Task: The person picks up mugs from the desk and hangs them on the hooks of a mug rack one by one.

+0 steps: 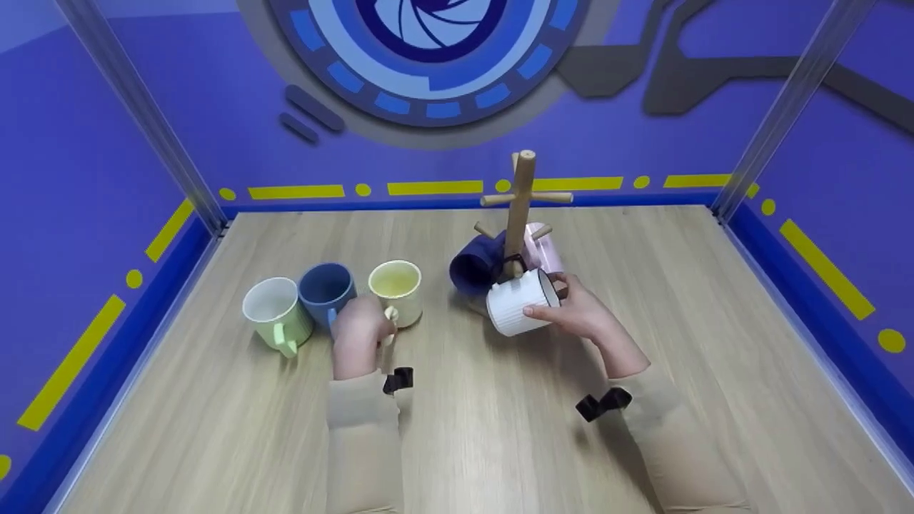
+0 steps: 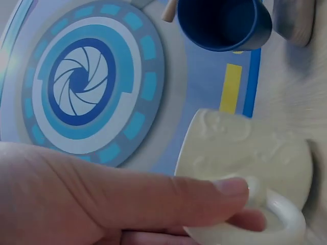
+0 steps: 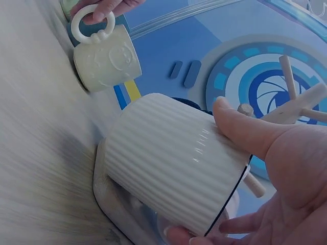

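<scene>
My left hand (image 1: 359,328) pinches the ring-shaped handle of a cream mug (image 2: 245,153), which stands upright on the table. In the right wrist view, a finger passes through that handle. My right hand (image 1: 587,313) grips a white ribbed mug (image 1: 520,305) with a dark rim, thumb on one side and fingers at the mouth. Tilted on its side, this mug is right in front of the wooden mug tree (image 1: 523,185). Whether its handle sits on a peg cannot be told. A dark blue mug (image 1: 475,263) and a pink mug (image 1: 546,250) hang low on the tree.
Left of the cream mug, a blue mug (image 1: 321,282) and a light green mug (image 1: 291,325) stand upright, close together. The upper pegs (image 1: 553,197) of the tree stick out sideways. Blue panels (image 1: 400,157) border the wooden table (image 1: 471,428).
</scene>
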Motion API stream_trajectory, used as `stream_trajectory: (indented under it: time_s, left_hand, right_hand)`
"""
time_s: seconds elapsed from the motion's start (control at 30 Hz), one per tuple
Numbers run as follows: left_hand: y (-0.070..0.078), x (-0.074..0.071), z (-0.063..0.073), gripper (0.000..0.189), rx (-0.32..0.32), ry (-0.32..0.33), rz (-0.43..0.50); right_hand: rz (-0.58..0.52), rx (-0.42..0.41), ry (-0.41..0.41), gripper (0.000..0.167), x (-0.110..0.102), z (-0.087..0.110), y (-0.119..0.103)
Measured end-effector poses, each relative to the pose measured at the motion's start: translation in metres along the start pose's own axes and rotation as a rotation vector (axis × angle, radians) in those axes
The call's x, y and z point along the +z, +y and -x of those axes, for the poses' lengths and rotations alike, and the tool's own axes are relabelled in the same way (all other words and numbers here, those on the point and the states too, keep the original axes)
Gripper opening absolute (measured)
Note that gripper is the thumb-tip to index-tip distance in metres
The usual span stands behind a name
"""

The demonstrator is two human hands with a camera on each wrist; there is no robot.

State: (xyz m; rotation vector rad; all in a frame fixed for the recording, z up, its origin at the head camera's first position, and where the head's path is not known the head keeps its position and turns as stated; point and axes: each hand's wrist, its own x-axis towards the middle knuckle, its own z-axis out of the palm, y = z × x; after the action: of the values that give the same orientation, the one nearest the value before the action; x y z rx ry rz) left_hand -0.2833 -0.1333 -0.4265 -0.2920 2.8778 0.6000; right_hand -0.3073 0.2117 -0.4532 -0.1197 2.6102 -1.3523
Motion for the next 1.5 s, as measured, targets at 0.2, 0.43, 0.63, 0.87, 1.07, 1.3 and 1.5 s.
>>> stream_trajectory:
  time_s: [0.2, 0.43, 0.63, 0.87, 1.07, 1.3, 1.5]
  left_hand:
    - [0.005, -0.009, 0.003, 0.024, -0.005, 0.114, 0.029]
    - [0.013, -0.012, 0.006, 0.023, -0.027, 0.231, 0.131]
    - [0.018, -0.018, 0.016, 0.019, 0.037, 0.258, 0.113]
    - [0.035, -0.028, 0.042, 0.020, 0.150, 0.218, 0.077]
    - [0.052, -0.029, 0.065, 0.018, 0.305, 0.204, 0.037]
    - [0.062, -0.027, 0.080, 0.017, 0.476, 0.243, 0.086]
    - [0.066, -0.024, 0.081, 0.016, 0.530, 0.319, 0.145]
  right_hand:
    - [0.141, -0.020, 0.067, 0.107, -0.005, 0.009, -0.008]
    - [0.251, -0.129, 0.262, 0.099, -0.006, 0.026, -0.024]
    - [0.385, -0.766, 0.471, 0.075, 0.011, 0.032, -0.030]
    - [0.362, -0.958, 0.184, 0.091, 0.042, 0.040, -0.038]
    - [0.408, -0.854, 0.015, 0.105, 0.056, 0.045, -0.038]
    - [0.382, -0.896, 0.013, 0.101, 0.057, 0.047, -0.039]
    - [0.326, -0.940, 0.058, 0.098, 0.057, 0.045, -0.038]
